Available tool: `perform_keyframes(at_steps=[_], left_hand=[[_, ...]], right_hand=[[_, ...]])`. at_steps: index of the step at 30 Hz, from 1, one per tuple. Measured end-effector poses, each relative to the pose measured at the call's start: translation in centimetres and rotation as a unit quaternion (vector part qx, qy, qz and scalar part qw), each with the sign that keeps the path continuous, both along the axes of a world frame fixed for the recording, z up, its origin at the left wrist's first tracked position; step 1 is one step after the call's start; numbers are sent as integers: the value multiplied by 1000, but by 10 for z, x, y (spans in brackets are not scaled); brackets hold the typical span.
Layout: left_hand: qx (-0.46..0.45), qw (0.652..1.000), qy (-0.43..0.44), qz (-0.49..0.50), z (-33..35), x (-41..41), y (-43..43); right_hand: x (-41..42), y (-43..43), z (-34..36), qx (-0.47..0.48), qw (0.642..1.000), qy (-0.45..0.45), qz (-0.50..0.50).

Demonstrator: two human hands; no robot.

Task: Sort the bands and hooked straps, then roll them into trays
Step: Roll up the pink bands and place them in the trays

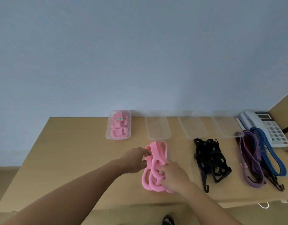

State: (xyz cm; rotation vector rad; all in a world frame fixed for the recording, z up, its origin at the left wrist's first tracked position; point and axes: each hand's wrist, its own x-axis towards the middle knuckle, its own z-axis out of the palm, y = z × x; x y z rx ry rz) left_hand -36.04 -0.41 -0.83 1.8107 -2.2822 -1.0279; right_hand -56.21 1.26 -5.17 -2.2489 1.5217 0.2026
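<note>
Two hands on pink bands (156, 152): right hand (173, 177) grips loops at 5 o'clock, left hand (135, 159) touches at 9, hold unclear; roll snugly for tray (118, 138) at 11

From my feed, nothing reads cleanly. A small white label (119, 118) with a red border sits on the clear tray (107, 133) of pink bands (118, 129) at the back of the counter (66, 151), left of centre. It carries a few dark characters, too blurred for me to read. At the far right, the telephone (252, 120) has a keypad (275, 133) whose digits I can't tell apart, and a dark display (264, 116) with a line of tiny unreadable print above it.
</note>
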Motion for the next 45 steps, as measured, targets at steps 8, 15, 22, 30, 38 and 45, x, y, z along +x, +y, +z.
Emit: perform_keyframes(at_steps=[8, 15, 22, 30, 38, 45], left_hand=[[-25, 999, 18, 19, 41, -27, -20], [-67, 970, 170, 159, 97, -49, -36], [-44, 919, 321, 226, 133, -64, -38], [10, 885, 402, 234, 155, -55, -48], [58, 876, 451, 159, 157, -35, -59], [16, 895, 437, 91, 161, -37, -65]], right_hand=[[-23, -54, 71, -59, 986, -150, 48], [-40, -97, 148, -73, 952, -298, -13], [-50, -115, 176, -48, 913, -406, -12], [-39, -116, 187, -204, 888, -411, 26], [-35, -110, 189, -129, 883, -451, -29], [-44, -108, 213, 26, 887, -449, -105]])
